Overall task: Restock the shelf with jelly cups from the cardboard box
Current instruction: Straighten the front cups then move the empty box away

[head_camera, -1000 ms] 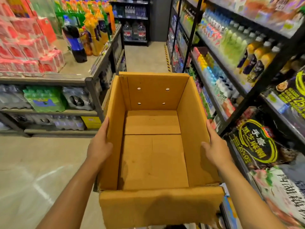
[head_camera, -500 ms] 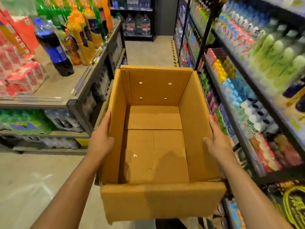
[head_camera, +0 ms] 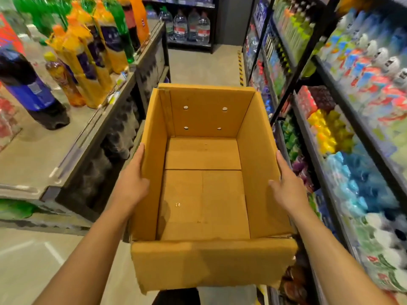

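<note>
Head view | cardboard box (head_camera: pixel 204 194) empty, no jelly cups visible | left hand (head_camera: pixel 132 183) and right hand (head_camera: pixel 288 186) press flat, fingers released, on its sides | restocking looks finished

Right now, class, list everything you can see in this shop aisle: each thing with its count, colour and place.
cardboard box: one, brown, centre, open, nothing inside
large soda bottles: many, orange, green, dark; left display top
water jugs: several, clear; far shelf
shelf: one, black, right; packed with blurred colourful bottles
floor: grey, aisle ahead
left hand: flat on box's left wall
right hand: flat on box's right wall
</note>
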`<state>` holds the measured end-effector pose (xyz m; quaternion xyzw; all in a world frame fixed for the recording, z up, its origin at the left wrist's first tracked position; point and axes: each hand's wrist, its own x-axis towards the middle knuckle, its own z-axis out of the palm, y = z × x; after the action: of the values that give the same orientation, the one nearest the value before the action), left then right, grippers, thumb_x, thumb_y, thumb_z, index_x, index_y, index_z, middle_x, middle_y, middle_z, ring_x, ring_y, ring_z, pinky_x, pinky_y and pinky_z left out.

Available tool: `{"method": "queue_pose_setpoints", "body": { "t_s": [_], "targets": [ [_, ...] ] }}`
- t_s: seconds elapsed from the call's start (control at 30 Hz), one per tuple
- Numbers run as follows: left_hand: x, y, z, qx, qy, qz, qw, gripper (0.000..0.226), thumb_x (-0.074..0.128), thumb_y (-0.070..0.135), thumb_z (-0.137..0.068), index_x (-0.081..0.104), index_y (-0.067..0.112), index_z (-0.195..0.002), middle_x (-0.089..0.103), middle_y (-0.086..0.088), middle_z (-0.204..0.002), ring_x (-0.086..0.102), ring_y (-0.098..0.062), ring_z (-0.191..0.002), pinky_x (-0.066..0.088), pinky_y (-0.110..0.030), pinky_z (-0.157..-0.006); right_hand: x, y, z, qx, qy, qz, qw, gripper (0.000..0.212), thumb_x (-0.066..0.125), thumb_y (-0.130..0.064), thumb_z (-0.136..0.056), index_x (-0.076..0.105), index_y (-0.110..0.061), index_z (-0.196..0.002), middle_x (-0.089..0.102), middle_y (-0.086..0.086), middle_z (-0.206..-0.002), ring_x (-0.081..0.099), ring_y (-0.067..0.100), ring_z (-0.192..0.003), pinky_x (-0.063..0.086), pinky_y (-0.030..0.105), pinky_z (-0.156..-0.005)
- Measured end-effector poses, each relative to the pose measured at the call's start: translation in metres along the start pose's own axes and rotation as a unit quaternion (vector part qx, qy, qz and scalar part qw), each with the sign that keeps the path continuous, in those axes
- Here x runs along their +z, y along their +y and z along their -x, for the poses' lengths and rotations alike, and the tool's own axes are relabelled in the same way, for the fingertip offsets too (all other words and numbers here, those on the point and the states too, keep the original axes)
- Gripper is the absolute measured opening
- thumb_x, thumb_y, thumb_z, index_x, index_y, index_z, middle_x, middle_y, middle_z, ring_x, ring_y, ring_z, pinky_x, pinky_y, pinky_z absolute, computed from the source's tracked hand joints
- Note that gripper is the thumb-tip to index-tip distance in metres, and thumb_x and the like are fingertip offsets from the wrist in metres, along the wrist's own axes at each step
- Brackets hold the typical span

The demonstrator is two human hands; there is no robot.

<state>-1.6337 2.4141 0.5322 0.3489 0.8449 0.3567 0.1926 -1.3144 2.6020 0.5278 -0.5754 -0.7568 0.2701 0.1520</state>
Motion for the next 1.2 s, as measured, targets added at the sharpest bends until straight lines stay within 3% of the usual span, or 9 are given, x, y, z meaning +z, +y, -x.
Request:
{"method": "queue_pose_setpoints", "body": {
  "t_s": [0.13, 0.3, 0.4, 0.6, 0.77, 0.9, 1.0, 1.13, 1.2],
  "targets": [
    [0.011, 0.007, -0.098, 0.0, -0.009, 0.006, 1.0, 0.096, 0.059, 0.009, -0.095, 0.002, 0.067, -0.146, 0.051, 0.004, -0.142, 0.061, -0.013, -0.104, 0.059, -0.047, -0.081, 0.022, -0.022, -0.086, 0.01, 0.005, -0.002, 1.0, 0.087, 0.059, -0.012, -0.098, 0.005, -0.044, -0.158, 0.07, 0.011, -0.088, 0.066, 0.029, -0.071, 0.057, 0.049, -0.064],
    [0.023, 0.035, -0.205, -0.006, -0.014, -0.022, 1.0, 0.099, 0.058, 0.006, -0.093, 0.001, 0.067, -0.146, 0.057, 0.0, -0.134, 0.063, -0.019, -0.1, 0.059, -0.05, -0.08, 0.029, -0.044, -0.182, 0.043, 0.01, 0.008, 0.999, 0.085, 0.058, -0.011, -0.099, 0.006, -0.045, -0.157, 0.063, 0.008, -0.071, 0.059, 0.028, -0.06, 0.042, 0.034, -0.047],
    [0.035, 0.047, -0.263, 0.004, -0.025, -0.031, 0.999, 0.101, 0.058, 0.005, -0.092, -0.001, 0.069, -0.145, 0.059, 0.0, -0.132, 0.065, -0.022, -0.098, 0.059, -0.05, -0.078, 0.031, -0.051, -0.234, 0.05, 0.013, 0.014, 0.999, 0.087, 0.059, -0.012, -0.098, 0.005, -0.046, -0.157, 0.066, 0.005, -0.085, 0.061, 0.025, -0.068, 0.048, 0.037, -0.055],
    [0.083, 0.075, -0.376, 0.001, -0.032, -0.021, 0.999, 0.092, 0.053, -0.003, -0.096, 0.005, 0.047, -0.156, 0.041, 0.016, -0.127, 0.045, 0.006, -0.077, 0.042, -0.017, -0.063, 0.04, -0.052, -0.349, 0.052, 0.019, 0.006, 0.998, 0.086, 0.059, -0.009, -0.098, 0.006, -0.039, -0.159, 0.046, 0.001, -0.06, 0.052, 0.027, -0.055, 0.037, 0.036, -0.048],
    [0.132, 0.1, -0.48, 0.0, -0.033, -0.043, 0.999, 0.095, 0.054, -0.004, -0.094, 0.003, 0.046, -0.157, 0.042, 0.004, -0.152, 0.054, -0.014, -0.112, 0.052, -0.034, -0.087, 0.064, -0.041, -0.467, 0.106, 0.012, -0.01, 0.994, 0.084, 0.054, -0.012, -0.1, 0.004, -0.05, -0.155, 0.061, 0.019, -0.075, 0.061, 0.038, -0.067, 0.052, 0.048, -0.057],
    [0.174, 0.108, -0.549, -0.007, -0.027, -0.058, 0.998, 0.094, 0.055, -0.003, -0.096, 0.003, 0.045, -0.157, 0.03, 0.004, -0.161, 0.044, -0.024, -0.138, 0.044, -0.047, -0.106, 0.088, -0.029, -0.547, 0.117, 0.021, -0.032, 0.992, 0.085, 0.054, -0.012, -0.1, 0.003, -0.055, -0.154, 0.066, 0.021, -0.081, 0.062, 0.04, -0.066, 0.054, 0.054, -0.056],
    [0.21, 0.1, -0.603, -0.014, -0.026, -0.057, 0.998, 0.094, 0.056, -0.004, -0.095, 0.003, 0.044, -0.157, 0.027, 0.006, -0.162, 0.041, -0.024, -0.14, 0.042, -0.048, -0.107, 0.112, -0.02, -0.602, 0.099, 0.023, -0.018, 0.995, 0.086, 0.058, -0.014, -0.099, 0.005, -0.05, -0.156, 0.07, 0.016, -0.095, 0.063, 0.033, -0.069, 0.055, 0.047, -0.064],
    [0.258, 0.073, -0.661, -0.019, -0.029, -0.069, 0.997, 0.093, 0.056, -0.002, -0.096, 0.002, 0.041, -0.158, 0.027, 0.004, -0.162, 0.037, -0.011, -0.135, 0.038, -0.045, -0.111, 0.164, 0.004, -0.658, 0.085, 0.033, -0.029, 0.995, 0.086, 0.063, -0.006, -0.095, 0.014, -0.038, -0.159, 0.069, 0.008, -0.119, 0.067, 0.034, -0.094, 0.048, 0.037, -0.081],
    [0.283, 0.048, -0.688, -0.025, -0.038, -0.075, 0.996, 0.094, 0.056, -0.001, -0.096, 0.0, 0.044, -0.157, 0.027, 0.004, -0.161, 0.038, -0.014, -0.136, 0.037, -0.044, -0.111, 0.199, 0.019, -0.682, 0.096, 0.032, -0.038, 0.994, 0.088, 0.064, -0.004, -0.095, 0.015, -0.041, -0.158, 0.069, 0.004, -0.116, 0.068, 0.033, -0.095, 0.047, 0.034, -0.08]
  ]
}}
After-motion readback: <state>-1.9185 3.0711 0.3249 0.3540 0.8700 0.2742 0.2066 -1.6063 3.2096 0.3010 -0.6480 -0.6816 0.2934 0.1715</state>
